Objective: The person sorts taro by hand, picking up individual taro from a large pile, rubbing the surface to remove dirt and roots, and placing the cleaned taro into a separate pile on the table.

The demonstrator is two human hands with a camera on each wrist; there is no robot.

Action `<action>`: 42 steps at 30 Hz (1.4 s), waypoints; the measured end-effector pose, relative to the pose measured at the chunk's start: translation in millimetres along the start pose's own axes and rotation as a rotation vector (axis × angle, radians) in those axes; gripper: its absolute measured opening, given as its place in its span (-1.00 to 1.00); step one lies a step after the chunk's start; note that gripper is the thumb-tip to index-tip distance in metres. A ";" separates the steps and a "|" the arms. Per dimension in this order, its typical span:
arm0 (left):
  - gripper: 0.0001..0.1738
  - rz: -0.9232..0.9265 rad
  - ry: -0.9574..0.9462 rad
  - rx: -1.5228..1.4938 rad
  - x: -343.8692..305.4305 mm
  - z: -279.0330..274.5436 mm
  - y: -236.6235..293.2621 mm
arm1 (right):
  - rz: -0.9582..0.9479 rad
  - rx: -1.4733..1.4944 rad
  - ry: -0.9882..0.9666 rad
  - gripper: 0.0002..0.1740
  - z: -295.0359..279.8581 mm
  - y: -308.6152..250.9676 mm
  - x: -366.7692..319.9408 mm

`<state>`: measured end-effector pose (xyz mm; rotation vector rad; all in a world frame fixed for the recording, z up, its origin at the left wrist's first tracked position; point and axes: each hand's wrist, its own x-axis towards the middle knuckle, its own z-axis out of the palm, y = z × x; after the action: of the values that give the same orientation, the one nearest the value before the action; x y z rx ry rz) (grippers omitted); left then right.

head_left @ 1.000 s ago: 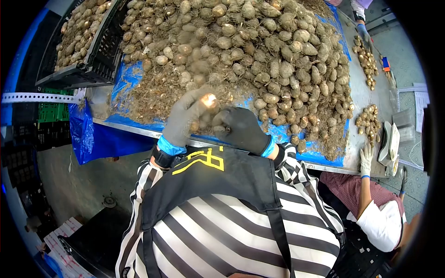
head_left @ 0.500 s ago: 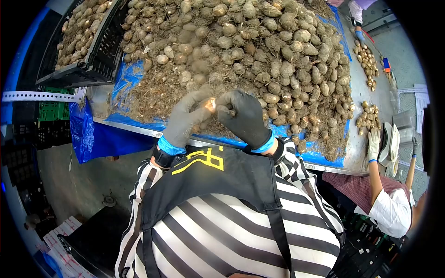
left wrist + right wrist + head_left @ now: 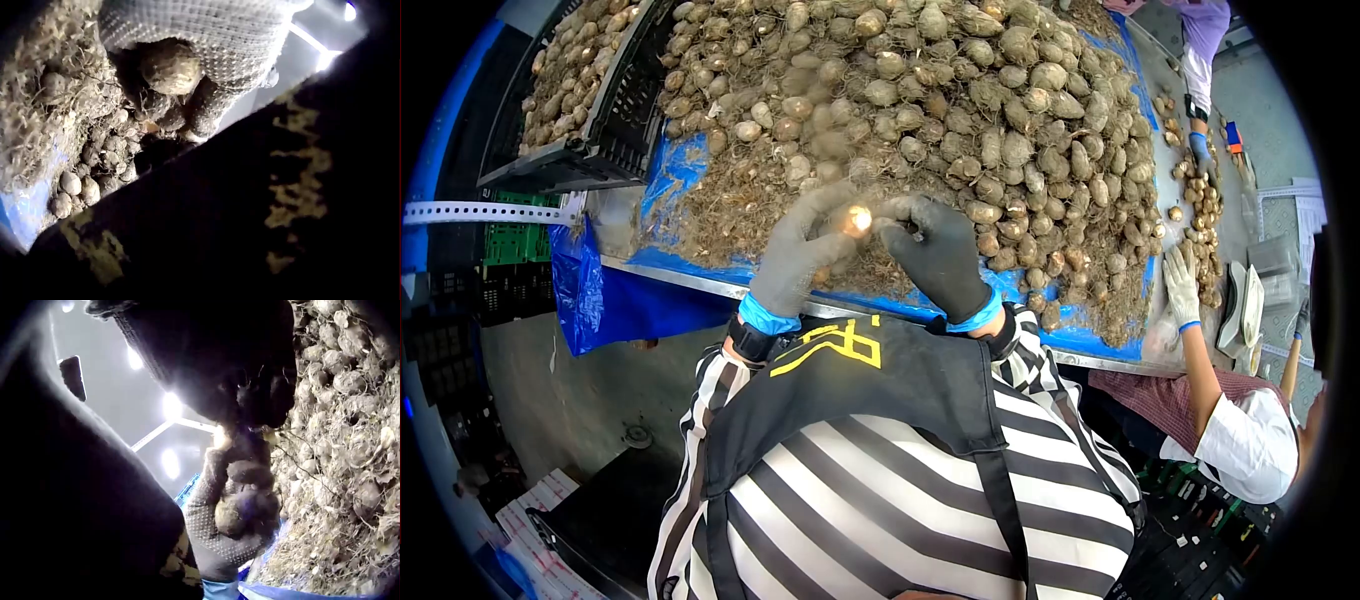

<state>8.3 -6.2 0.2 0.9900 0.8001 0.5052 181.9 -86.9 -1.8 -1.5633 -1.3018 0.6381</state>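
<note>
In a grey dotted glove, the left hand [image 3: 792,258] grips a tuber [image 3: 858,221] whose pale cut face shows bright between its fingers. The left wrist view shows a brown tuber [image 3: 172,67] under the left glove [image 3: 206,31]. From the right wrist, another tuber [image 3: 230,515] is seen held against the palm of the left hand [image 3: 203,519]. The right hand [image 3: 943,258], dark-gloved, is just right of the cut tuber, its fingers bent; what lies between its fingertips cannot be made out. The right hand [image 3: 212,356] is mostly in shadow in its wrist view.
A large heap of rooty tubers [image 3: 1010,110] covers blue sheeting [image 3: 675,165] beyond the hands. A black crate [image 3: 620,130] of tubers stands at left. Cleaned tubers [image 3: 1203,215] lie at right, near another person's white-gloved hand [image 3: 1182,285] and a second person's blue-cuffed hand [image 3: 1200,150].
The right hand has risen and its fingers have opened out somewhat beside the cut tuber. The left hand stays nearly in place, still gripping. At right, other people's hands have moved around the cleaned tubers.
</note>
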 end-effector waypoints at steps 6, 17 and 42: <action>-0.32 -0.043 -0.060 0.001 -3.4 -2.9 0.2 | 0.140 -0.100 0.045 -0.83 3.5 31.9 8.6; -0.31 0.014 0.048 0.184 0.9 -0.8 2.9 | 0.029 0.157 -0.183 -0.57 4.5 21.0 3.7; -0.34 -0.039 -0.069 0.140 -1.0 -2.0 -0.5 | 0.100 -0.056 -0.078 -0.73 -1.2 55.9 11.4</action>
<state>6.1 -6.0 -0.5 1.1127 0.7996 0.3834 210.5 -74.4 -49.7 -1.6718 -1.3149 0.7378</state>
